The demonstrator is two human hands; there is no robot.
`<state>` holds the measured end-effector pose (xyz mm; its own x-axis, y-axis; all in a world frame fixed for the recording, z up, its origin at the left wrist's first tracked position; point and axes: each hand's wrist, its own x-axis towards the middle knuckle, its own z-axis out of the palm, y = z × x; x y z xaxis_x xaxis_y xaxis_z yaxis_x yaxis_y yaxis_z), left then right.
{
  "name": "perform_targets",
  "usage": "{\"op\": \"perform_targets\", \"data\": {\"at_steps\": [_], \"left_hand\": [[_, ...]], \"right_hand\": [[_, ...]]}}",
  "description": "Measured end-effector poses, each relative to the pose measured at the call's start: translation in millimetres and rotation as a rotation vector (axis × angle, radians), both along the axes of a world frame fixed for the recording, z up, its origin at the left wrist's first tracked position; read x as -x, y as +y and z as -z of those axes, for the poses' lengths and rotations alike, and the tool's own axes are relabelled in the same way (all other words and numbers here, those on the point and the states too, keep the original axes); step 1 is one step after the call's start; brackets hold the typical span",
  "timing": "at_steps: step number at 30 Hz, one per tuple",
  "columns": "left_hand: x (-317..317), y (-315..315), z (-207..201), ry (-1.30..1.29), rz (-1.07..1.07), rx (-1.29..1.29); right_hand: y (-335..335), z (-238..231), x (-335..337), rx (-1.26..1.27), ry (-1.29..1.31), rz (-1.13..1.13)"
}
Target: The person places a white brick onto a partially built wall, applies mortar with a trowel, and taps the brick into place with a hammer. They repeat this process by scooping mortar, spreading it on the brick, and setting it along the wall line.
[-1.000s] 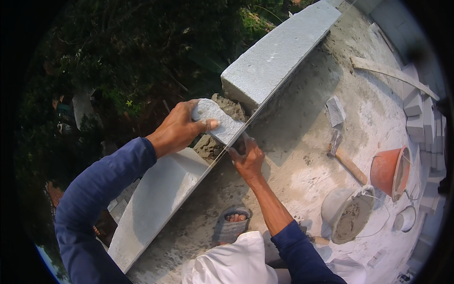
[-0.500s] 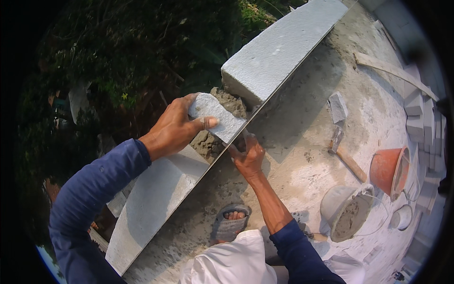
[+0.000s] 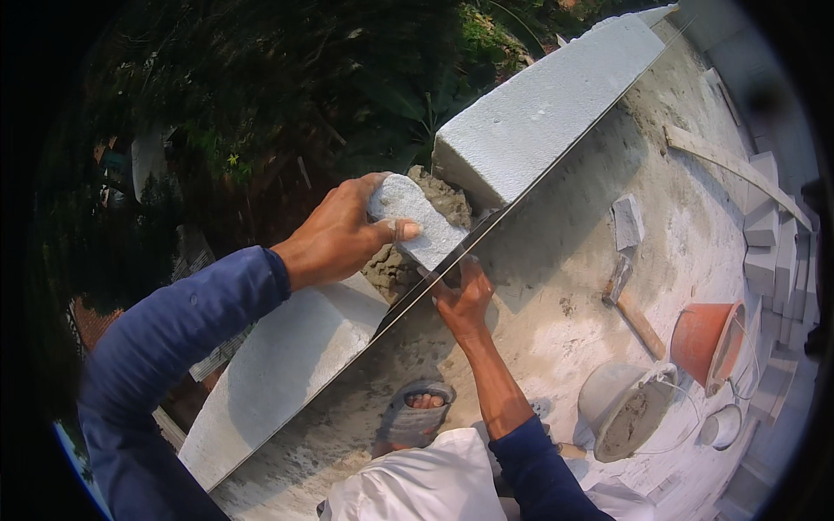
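A short, rough-faced piece of white lightweight block point(image 3: 408, 204) sits in the gap between two longer white blocks. My left hand point(image 3: 343, 230) is closed on it, thumb pressed on the top face and fingers over the far edge. My right hand point(image 3: 466, 300) reaches up to its near lower edge, thumb and fingers at the corner beside a taut string point(image 3: 521, 198); the fingertips are partly hidden. Grey mortar point(image 3: 447, 200) lies against the upper long block point(image 3: 547, 104), and more mortar point(image 3: 391, 273) lies by the lower long block point(image 3: 287, 365).
On the dusty floor at right are a hammer point(image 3: 638, 321) with a wooden handle, a block scrap point(image 3: 627, 221), a mortar bucket point(image 3: 634, 417), an orange bucket point(image 3: 708, 343) and a small cup point(image 3: 721, 425). Stacked blocks point(image 3: 764, 226) line the far right. Dark foliage drops away at left.
The view has shifted slightly, so the wall appears a little farther right. Both hands stay at the short block piece, which shows little movement against the long blocks.
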<state>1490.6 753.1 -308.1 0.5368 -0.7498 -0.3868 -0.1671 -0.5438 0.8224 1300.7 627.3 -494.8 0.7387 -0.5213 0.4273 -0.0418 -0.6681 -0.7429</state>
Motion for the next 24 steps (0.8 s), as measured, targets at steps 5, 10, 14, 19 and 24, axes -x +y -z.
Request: {"op": "perform_targets", "data": {"at_steps": [5,10,14,19,24], "left_hand": [[1.1,2.9,2.4,-0.004,-0.027,-0.037],[4.7,2.7,5.1,-0.143,-0.01,-0.052],[1.5,2.2,5.2,-0.06,0.01,-0.068],[0.7,1.8,5.5,-0.057,0.003,-0.007],[-1.2,1.6,-1.0,0.004,0.008,-0.001]], "right_hand": [[0.2,-0.5,0.6,0.028,0.004,-0.017],[0.7,0.6,0.8,0.051,0.008,0.008],[-0.2,1.5,1.2,0.051,-0.002,0.006],[-1.5,4.8,2.7,0.056,0.004,-0.009],[1.3,4.7,3.4,-0.02,0.047,-0.014]]}}
